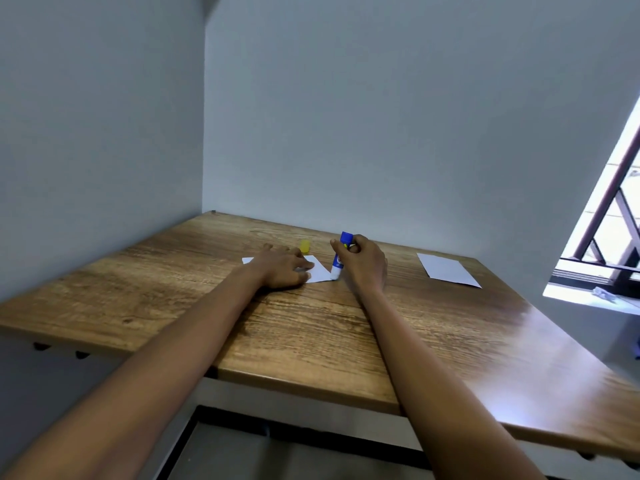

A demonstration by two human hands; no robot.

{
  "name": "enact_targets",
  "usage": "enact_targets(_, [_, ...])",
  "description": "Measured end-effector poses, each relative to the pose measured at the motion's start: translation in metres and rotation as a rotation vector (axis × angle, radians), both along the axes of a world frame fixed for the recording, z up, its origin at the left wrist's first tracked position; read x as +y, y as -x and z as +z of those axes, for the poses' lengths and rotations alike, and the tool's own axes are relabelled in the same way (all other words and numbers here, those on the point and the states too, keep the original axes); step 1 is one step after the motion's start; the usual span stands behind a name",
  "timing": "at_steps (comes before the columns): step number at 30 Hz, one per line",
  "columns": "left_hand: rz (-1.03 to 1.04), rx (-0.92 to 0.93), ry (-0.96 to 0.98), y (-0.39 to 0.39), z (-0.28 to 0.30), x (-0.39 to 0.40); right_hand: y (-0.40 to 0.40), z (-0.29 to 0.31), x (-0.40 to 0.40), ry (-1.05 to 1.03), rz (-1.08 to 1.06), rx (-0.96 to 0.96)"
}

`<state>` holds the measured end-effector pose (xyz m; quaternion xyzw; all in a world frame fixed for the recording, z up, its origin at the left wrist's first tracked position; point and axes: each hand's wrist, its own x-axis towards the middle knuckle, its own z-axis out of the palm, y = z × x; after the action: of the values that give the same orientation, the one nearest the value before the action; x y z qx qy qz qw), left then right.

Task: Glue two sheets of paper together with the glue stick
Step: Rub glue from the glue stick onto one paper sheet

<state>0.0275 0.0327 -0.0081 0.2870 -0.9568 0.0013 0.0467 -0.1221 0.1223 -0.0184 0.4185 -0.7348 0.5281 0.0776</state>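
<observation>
1. Hands work near the middle of a brown wood-grain tabletop (311, 327), both bare forearms reaching forward from the bottom corners of the view and converging toward the far half of the surface.

2. The left hand (282, 270) lies palm down with its fingers straight and slightly spread, pressing flat on a small white sheet of paper (319, 270); only the sheet's right part and a small corner at the left show from under the hand.

3. The right hand (363, 261) is curled around a blue-and-white glue stick (341, 258), thumb and fingers wrapped about its upper barrel, wrist raised off the table.

4. The glue stick stands nearly upright, leaning a little, its blue end at the top and its white lower end touching the right corner of the sheet held by the left hand.

5. A small yellow cap (304, 246) stands on the table just beyond the left hand's fingertips, apart from the stick.

6. A second white sheet of paper (446, 270) lies flat on the table well to the right of the right hand, near the far right edge.

7. Plain grey walls (346, 116) meet in a corner behind the table, and a window with a dark metal grille (609, 223) shows at the right.
</observation>
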Motion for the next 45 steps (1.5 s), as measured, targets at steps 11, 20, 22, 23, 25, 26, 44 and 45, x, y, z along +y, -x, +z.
enact_targets(11, [-0.09, 0.079, -0.046, -0.004, -0.006, -0.003, -0.001, 0.01, -0.039, 0.024, -0.001, -0.009])
enact_targets(20, [-0.12, 0.083, -0.081, -0.003, -0.006, -0.011, -0.003, 0.009, -0.058, -0.063, -0.028, 0.059])
enact_targets(22, [-0.12, 0.086, -0.077, -0.003, -0.006, -0.011, -0.003, 0.008, -0.057, -0.071, -0.038, 0.06])
enact_targets(23, [-0.12, 0.087, -0.065, -0.002, -0.005, -0.011, -0.003, 0.008, -0.056, -0.071, -0.044, 0.061])
enact_targets(25, [-0.113, 0.091, -0.049, -0.002, -0.005, -0.011, -0.003, 0.009, -0.052, -0.074, -0.048, 0.068])
enact_targets(26, [-0.108, 0.094, -0.045, -0.002, -0.006, -0.011, -0.003, 0.009, -0.049, -0.075, -0.047, 0.071])
enact_targets(44, [0.022, 0.045, 0.052, -0.004, -0.002, 0.003, -0.005, 0.003, 0.001, -0.017, -0.02, 0.05])
enact_targets(45, [0.026, 0.045, 0.051, -0.004, -0.001, 0.003, -0.005, 0.003, 0.003, -0.018, -0.017, 0.051])
